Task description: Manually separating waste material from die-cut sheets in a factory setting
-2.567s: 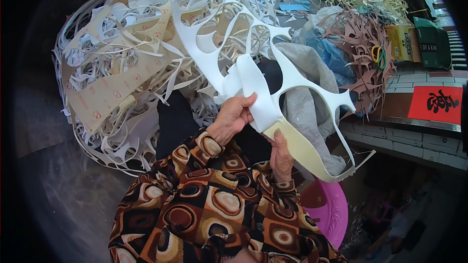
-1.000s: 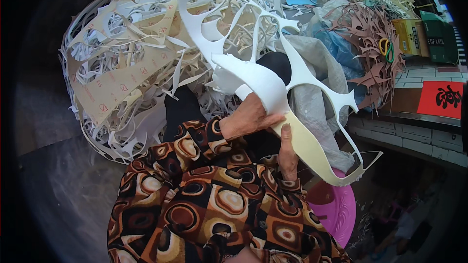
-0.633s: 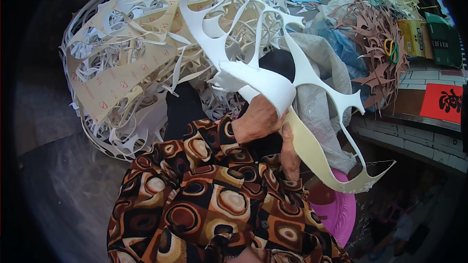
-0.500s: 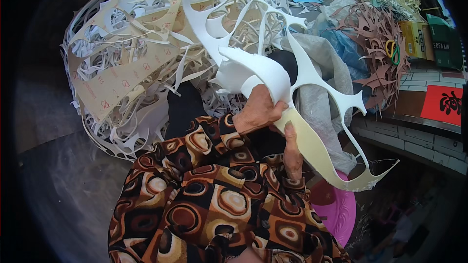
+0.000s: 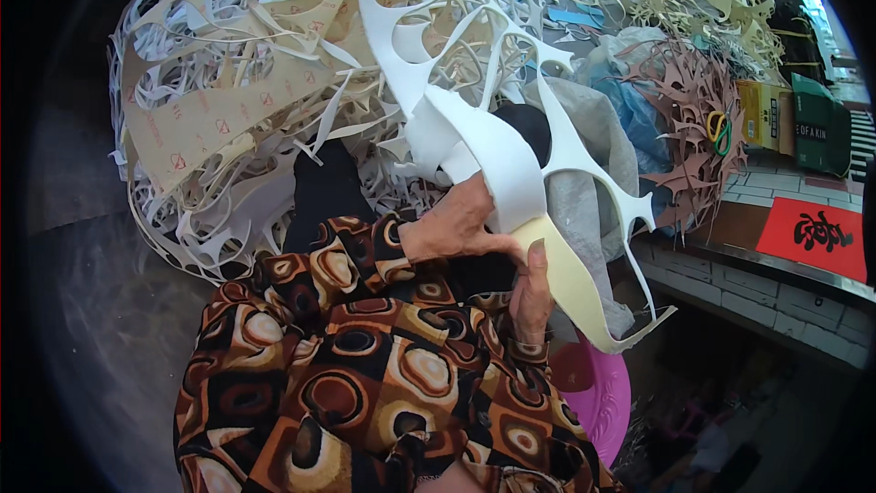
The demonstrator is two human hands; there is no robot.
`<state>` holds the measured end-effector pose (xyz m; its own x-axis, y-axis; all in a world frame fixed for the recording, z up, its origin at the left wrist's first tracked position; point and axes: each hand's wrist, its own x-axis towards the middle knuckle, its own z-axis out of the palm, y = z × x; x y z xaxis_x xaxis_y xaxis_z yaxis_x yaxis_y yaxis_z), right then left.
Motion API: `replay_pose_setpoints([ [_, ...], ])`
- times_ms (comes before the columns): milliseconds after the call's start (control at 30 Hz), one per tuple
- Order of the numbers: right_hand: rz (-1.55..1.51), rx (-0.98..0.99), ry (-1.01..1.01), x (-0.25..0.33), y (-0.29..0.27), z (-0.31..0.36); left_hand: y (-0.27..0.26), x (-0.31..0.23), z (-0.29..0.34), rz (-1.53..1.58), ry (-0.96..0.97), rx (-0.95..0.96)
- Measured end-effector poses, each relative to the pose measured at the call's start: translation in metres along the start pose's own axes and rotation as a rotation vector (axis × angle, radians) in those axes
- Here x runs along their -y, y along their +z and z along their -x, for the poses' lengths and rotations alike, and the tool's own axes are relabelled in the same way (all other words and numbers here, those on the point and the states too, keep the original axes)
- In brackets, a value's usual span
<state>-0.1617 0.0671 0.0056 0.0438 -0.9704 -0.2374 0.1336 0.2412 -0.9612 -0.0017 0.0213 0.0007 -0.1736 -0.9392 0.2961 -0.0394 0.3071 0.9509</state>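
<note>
Across my lap lies a cut-out sheet scrap (image 5: 516, 173), white on one face and pale yellow on the other, with large curved openings. My left hand (image 5: 461, 224) grips its folded-over white part, fingers partly hidden behind the sheet. Close beside it, my right hand (image 5: 532, 297) pinches the pale yellow strip (image 5: 570, 278), thumb on top and pointing up; its other fingers are hidden underneath. The sheet's narrow white band runs past my knee to the strip's far tip.
A large heap of white and beige cut-out scraps (image 5: 228, 110) fills the left and front. Brown scraps (image 5: 689, 100) with scissors (image 5: 718, 132) lie at right, beside a pale sack (image 5: 579, 192). A pink plastic basin or stool (image 5: 607, 406) sits by my right side. Red paper (image 5: 812, 237) lies on a ledge.
The view has shifted, moving much of the scene slightly. My left hand has slid lower along the white fold, its thumb now against the yellow strip. The strip's far tip has swung inward to the left.
</note>
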Motion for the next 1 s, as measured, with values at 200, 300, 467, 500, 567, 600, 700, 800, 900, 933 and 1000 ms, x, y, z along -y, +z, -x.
replay_pose_setpoints([
  [200, 0.046, 0.019, 0.004, -0.002, 0.0, -0.005, 0.003, 0.011, 0.013, -0.171, 0.043, -0.036],
  [300, 0.042, -0.004, -0.014, 0.009, 0.0, -0.008, 0.011, 0.018, -0.002, -0.241, 0.083, -0.104],
  [467, -0.019, 0.087, 0.015, 0.016, 0.012, -0.014, -0.009, 0.03, -0.017, -0.034, -0.136, -0.047],
  [500, -0.018, 0.09, 0.013, 0.015, 0.012, -0.016, -0.011, 0.031, -0.021, 0.097, -0.197, -0.07],
  [567, -0.005, 0.116, -0.012, 0.01, 0.008, -0.014, -0.015, 0.035, -0.021, 0.096, -0.258, -0.086],
  [600, -0.005, 0.117, -0.013, 0.01, 0.008, -0.014, -0.018, 0.039, -0.022, 0.123, -0.332, -0.087],
  [700, 0.007, 0.149, -0.008, 0.012, 0.005, -0.011, -0.015, 0.048, -0.02, 0.311, -0.455, -0.112],
  [800, 0.006, 0.149, -0.009, 0.011, 0.007, -0.008, -0.017, 0.057, -0.017, 0.438, -0.562, -0.108],
  [900, 0.026, 0.137, -0.018, 0.01, 0.01, -0.005, -0.02, 0.052, -0.016, 0.588, -0.621, -0.154],
  [933, 0.026, 0.139, -0.015, 0.011, 0.011, -0.004, -0.021, 0.05, -0.016, 0.664, -0.679, -0.189],
  [1000, 0.023, 0.133, -0.023, 0.012, 0.011, -0.002, -0.022, 0.043, -0.018, 0.736, -0.731, -0.212],
])
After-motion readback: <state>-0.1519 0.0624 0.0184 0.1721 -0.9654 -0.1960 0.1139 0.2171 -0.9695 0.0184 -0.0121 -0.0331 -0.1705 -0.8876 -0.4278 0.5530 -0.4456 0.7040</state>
